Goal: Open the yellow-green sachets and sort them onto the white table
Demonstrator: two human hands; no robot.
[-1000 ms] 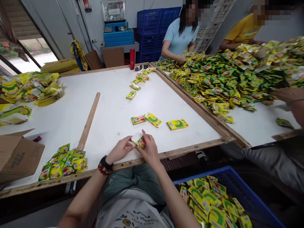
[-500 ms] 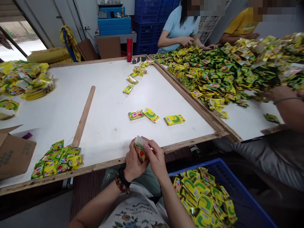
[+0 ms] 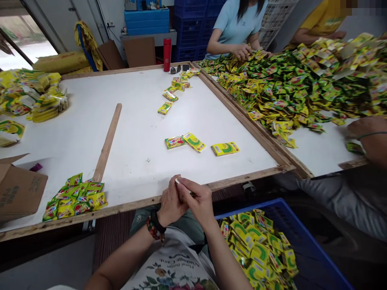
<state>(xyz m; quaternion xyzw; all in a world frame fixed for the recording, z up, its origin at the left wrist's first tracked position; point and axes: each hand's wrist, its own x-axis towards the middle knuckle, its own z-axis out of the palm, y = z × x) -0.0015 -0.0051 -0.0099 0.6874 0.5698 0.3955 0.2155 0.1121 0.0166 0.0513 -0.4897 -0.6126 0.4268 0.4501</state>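
"What do the hands have?"

"The left hand [image 3: 171, 202] and right hand [image 3: 197, 202] are curled closed, pinching a white-edged sachet [image 3: 178, 181], mostly hidden, over the tabletop's [image 3: 142, 125] near edge."

"What's beyond?"

"Yellow sachets [image 3: 256, 253] fill a blue crate [image 3: 254, 206] at lower right."

The glossy foil sachets [image 3: 193, 141] are catching the light, while the white tabletop [image 3: 142, 121] is looking smooth and matt. The bare wooden batten [image 3: 106, 141] is showing a rough grain, the blue plastic crate [image 3: 305, 237] is shining faintly, and the cardboard box [image 3: 21, 185] is looking dull and papery.
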